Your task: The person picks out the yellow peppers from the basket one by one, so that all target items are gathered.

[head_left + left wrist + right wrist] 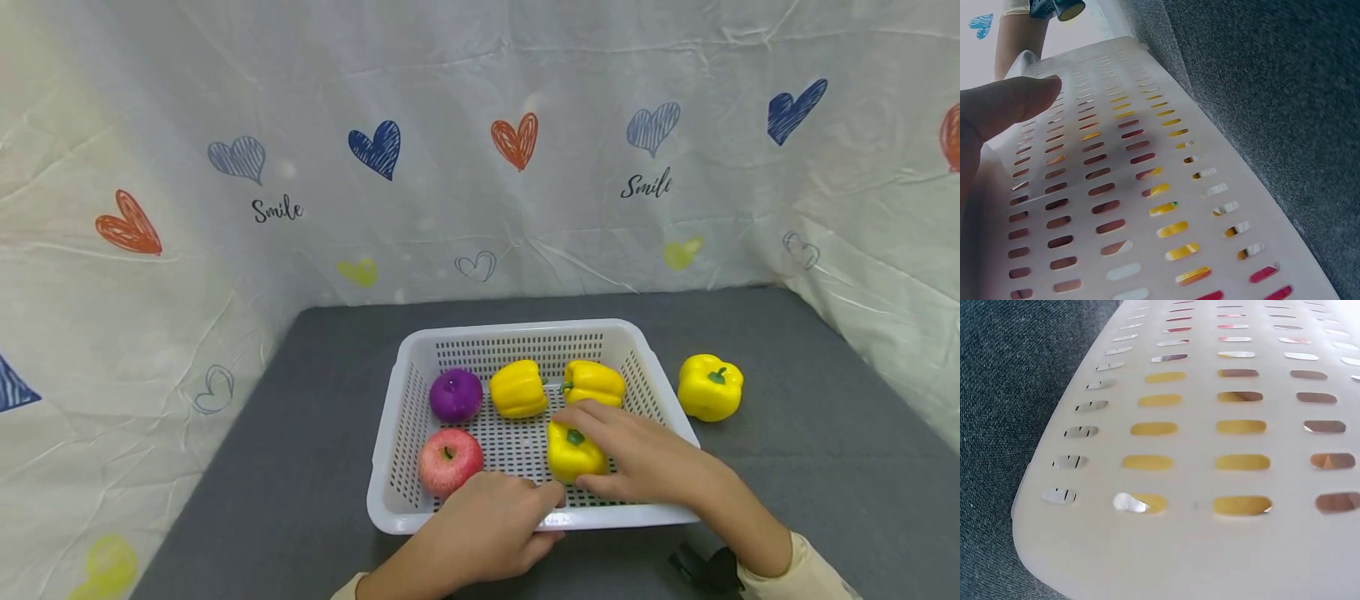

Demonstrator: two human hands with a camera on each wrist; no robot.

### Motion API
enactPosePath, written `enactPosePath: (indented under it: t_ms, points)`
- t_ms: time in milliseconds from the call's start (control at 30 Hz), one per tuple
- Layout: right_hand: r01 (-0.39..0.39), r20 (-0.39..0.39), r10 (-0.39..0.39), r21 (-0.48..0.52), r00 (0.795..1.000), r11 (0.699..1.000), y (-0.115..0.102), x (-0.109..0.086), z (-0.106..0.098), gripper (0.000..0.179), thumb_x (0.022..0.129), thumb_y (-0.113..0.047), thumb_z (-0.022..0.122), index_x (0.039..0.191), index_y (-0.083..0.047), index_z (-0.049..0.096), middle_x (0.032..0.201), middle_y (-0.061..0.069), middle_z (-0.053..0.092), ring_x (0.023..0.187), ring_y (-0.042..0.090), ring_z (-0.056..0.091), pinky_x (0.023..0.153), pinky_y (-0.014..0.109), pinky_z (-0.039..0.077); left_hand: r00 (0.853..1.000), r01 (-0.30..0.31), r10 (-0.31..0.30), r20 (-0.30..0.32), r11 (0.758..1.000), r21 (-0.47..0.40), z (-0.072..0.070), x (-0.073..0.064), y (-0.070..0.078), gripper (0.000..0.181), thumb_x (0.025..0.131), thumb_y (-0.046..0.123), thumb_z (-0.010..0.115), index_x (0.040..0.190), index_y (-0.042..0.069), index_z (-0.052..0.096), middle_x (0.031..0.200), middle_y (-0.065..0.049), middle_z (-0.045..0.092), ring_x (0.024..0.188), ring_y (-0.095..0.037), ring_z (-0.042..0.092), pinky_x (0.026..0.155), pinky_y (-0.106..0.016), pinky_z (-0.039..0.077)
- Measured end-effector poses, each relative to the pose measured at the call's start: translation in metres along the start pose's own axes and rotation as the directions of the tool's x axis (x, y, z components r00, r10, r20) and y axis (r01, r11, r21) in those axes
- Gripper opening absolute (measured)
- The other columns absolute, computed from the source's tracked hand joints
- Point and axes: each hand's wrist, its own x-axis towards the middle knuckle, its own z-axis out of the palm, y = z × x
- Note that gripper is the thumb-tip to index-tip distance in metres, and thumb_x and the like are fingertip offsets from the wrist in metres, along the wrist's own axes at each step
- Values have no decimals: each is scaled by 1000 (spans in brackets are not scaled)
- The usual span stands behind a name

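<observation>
The left hand holds on to the front edge of a white basket, and its thumb lies on the outside of the basket wall. The right hand is inside the basket, at the front and to the right, and its fingers bend round a yellow pepper with a green stem, so it has a grip on it. I can't tell if that pepper is sitting on the basket floor or is up a tiny bit. In the side camera by the right hand, yellow shows through the little holes in the wall. Behind that pepper is another one, the back right pepper, lying on its side, and next to it is the back middle pepper, lying on its side too. A round purple thing sits at the back left, and a red apple is in front of it, near the left hand. One more, the outside pepper, is on the dark grey table, just beside the basket on the right. At the back hangs a white sheet with blue, red and yellow hearts and the word Smile
</observation>
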Motion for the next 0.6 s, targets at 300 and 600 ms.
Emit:
enactPosePath:
  t_ms: [300,600]
  points:
    - [-14,14,13,55,1000,998,-2,0,-5,66,83,-34,81,141,-20,52,140,-9,52,124,12,53,102,43,45,1000,-8,8,-11,1000,6,1,-1,0,19,93,39,69,98,23,60,66,14,49,53,-2,44,53,-16,42]
    - [-24,15,23,68,1000,997,0,-2,-8,67,84,-33,81,143,-21,51,143,-8,50,128,13,51,104,44,43,999,-30,30,-33,999,20,1,-1,0,19,93,38,70,95,23,58,65,14,48,52,-2,42,51,-16,39]
